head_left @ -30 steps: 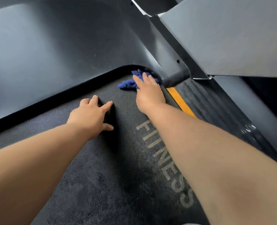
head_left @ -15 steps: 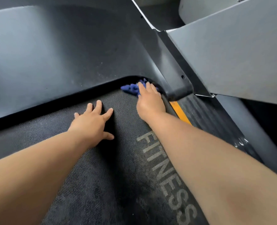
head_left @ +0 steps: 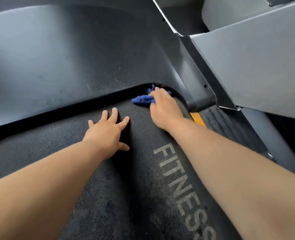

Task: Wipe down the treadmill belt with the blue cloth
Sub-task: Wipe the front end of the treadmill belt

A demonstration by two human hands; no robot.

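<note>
The black textured treadmill belt (head_left: 98, 196) with grey "FITNESS" lettering fills the lower view. A crumpled blue cloth (head_left: 143, 99) lies at the belt's far right corner, where the belt runs under the dark motor cover (head_left: 74, 58). My right hand (head_left: 163, 110) presses down on the cloth with its fingers laid over it; most of the cloth is hidden beneath them. My left hand (head_left: 107, 132) rests flat on the belt to the left, fingers spread, holding nothing.
A grey upright post (head_left: 257, 70) rises at the right, its black foot (head_left: 202, 99) just beside my right hand. A yellow stripe (head_left: 197, 118) and ribbed side rail (head_left: 229, 129) run along the belt's right edge.
My right hand has pushed the cloth deeper into the corner under the motor cover. The left hand's fingers have spread flat on the belt. The view has shifted closer.
</note>
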